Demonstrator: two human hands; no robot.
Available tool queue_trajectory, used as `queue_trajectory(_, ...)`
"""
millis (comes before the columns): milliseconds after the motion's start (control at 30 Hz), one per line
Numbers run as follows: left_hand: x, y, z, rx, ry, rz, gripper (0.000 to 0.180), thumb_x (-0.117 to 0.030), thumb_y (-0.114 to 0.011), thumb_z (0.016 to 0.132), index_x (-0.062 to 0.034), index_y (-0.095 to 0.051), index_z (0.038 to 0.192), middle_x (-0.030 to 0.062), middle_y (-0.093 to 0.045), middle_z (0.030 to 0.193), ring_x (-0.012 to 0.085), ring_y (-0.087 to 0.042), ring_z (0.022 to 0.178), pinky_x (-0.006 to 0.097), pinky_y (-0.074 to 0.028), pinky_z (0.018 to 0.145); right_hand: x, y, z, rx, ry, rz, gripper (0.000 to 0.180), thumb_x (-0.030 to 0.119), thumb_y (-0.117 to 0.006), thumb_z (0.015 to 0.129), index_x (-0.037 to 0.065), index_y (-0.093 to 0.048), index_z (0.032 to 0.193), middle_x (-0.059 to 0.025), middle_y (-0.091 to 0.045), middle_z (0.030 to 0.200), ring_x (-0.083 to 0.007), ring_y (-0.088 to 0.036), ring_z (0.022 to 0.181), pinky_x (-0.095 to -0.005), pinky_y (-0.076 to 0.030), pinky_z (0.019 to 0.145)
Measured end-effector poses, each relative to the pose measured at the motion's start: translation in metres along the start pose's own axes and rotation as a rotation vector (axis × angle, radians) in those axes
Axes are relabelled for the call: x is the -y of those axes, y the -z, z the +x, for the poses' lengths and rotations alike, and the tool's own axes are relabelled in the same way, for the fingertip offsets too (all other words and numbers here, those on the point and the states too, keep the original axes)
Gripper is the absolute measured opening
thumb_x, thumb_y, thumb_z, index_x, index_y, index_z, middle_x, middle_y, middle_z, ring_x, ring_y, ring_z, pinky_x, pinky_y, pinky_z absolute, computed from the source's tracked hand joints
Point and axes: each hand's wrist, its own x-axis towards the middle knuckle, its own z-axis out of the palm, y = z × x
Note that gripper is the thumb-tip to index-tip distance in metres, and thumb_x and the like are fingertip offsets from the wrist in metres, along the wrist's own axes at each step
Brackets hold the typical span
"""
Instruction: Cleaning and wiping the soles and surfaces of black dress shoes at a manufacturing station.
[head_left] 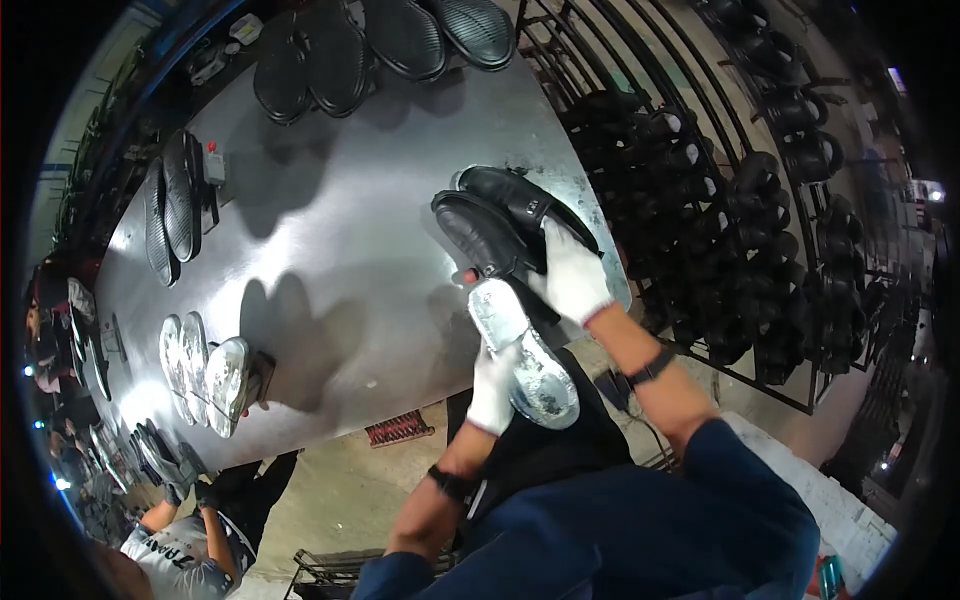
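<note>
My left hand, in a white glove, is closed on the edge of a shoe sole, which I hold tilted at the table's near edge. The sole's upward face looks pale and shiny. My right hand, also gloved, grips at the heel openings of a pair of black shoes. The nearer black shoe and the farther black shoe lie side by side on the metal table, toes pointing away to the left. The right fingers are partly hidden inside or behind the heels.
Black soles line the far edge, with another dark pair at the left. Pale soles stand near the left front. Racks of black shoes flank the table's right side. A co-worker works at the lower left.
</note>
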Motion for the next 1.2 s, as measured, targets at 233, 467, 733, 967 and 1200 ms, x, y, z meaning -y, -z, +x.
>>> queue_trajectory(233,-0.018,0.053,0.051,-0.076,-0.227,-0.784,0.047,-0.035,-0.066,0.098,-0.0084,-0.055,0.135,0.0101,-0.064,0.123,0.0273,-0.063,0.117,0.048,-0.053,0.103,0.041,0.002,0.072,0.294,-0.257,0.062,0.071,0.035,-0.074,0.087,-0.008,-0.05,0.14,-0.0315,-0.057,0.139,-0.046,-0.066,0.119,-0.0492,-0.055,0.102)
queue_trajectory(467,-0.143,0.175,0.003,-0.685,-0.643,-0.787,0.087,-0.076,-0.06,0.088,-0.01,-0.053,0.144,0.0148,-0.063,0.137,0.0392,-0.058,0.13,0.062,-0.049,0.11,0.051,-0.013,0.086,0.307,-0.439,-0.052,0.072,0.038,-0.074,0.088,-0.012,-0.052,0.134,-0.034,-0.061,0.132,-0.0441,-0.068,0.117,-0.0491,-0.056,0.099)
queue_trajectory(733,-0.182,0.256,-0.005,-0.982,-0.823,-0.687,0.097,-0.082,-0.051,0.089,-0.005,-0.055,0.149,0.0176,-0.061,0.146,0.035,-0.06,0.133,0.05,-0.05,0.113,0.016,-0.048,0.095,0.192,-0.159,-0.152,0.045,0.031,-0.068,0.092,-0.012,-0.065,0.105,-0.0282,-0.073,0.09,-0.0417,-0.075,0.085,-0.0495,-0.061,0.079)
queue_trajectory(967,-0.135,0.252,-0.005,-0.588,-0.733,-0.697,0.082,-0.072,-0.042,0.101,-0.0047,-0.056,0.145,0.0156,-0.068,0.136,0.0325,-0.065,0.125,0.046,-0.052,0.108,-0.06,-0.005,0.116,0.042,-0.28,0.241,0.03,0.024,-0.07,0.087,-0.004,-0.072,0.095,-0.0311,-0.071,0.096,-0.0486,-0.07,0.095,-0.0553,-0.056,0.088)
queue_trajectory(1200,-0.057,0.113,0.079,-0.635,-0.267,0.011,0.065,-0.059,-0.037,0.11,-0.0061,-0.069,0.128,0.0083,-0.073,0.104,0.0227,-0.066,0.088,0.034,-0.054,0.08,-0.287,-0.008,0.312,-0.181,-0.693,0.424,0.044,0.036,-0.07,0.092,-0.004,-0.075,0.11,-0.0327,-0.071,0.108,-0.0504,-0.068,0.109,-0.0495,-0.055,0.091)
